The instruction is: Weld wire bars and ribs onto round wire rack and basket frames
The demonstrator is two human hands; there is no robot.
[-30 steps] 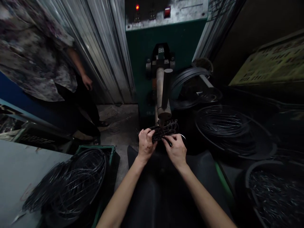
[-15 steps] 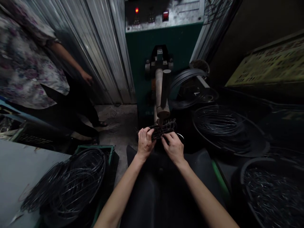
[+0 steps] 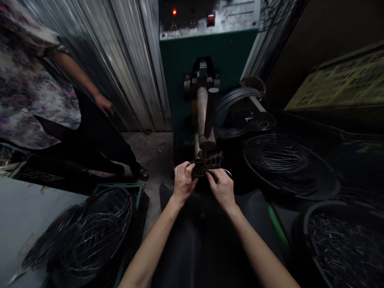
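Observation:
My left hand [image 3: 183,180] is wrapped round a small dark wire frame [image 3: 215,160], its fingers over the left end. My right hand [image 3: 223,187] has thumb and forefinger pinched together at the lower right edge of the frame; what sits between those fingertips is too small and dark to make out. The frame lies at the lower tip of the thick metal arm [image 3: 207,140] of a green machine [image 3: 177,52], which looks like a spot welder. Whether tip and wire touch is unclear.
A wire coil [image 3: 237,94] hangs right of the machine arm. Round wire pieces fill a black basin [image 3: 333,182], and small metal pieces fill a tub [image 3: 309,236]. Wire racks [image 3: 90,236] lie over a green crate [image 3: 141,190] at left. Another person [image 3: 39,92] stands beyond it.
My right hand has shifted slightly right along the frame's edge, while my left hand keeps its hold. The other person's foot has come nearer and to the right, and their body has shifted left.

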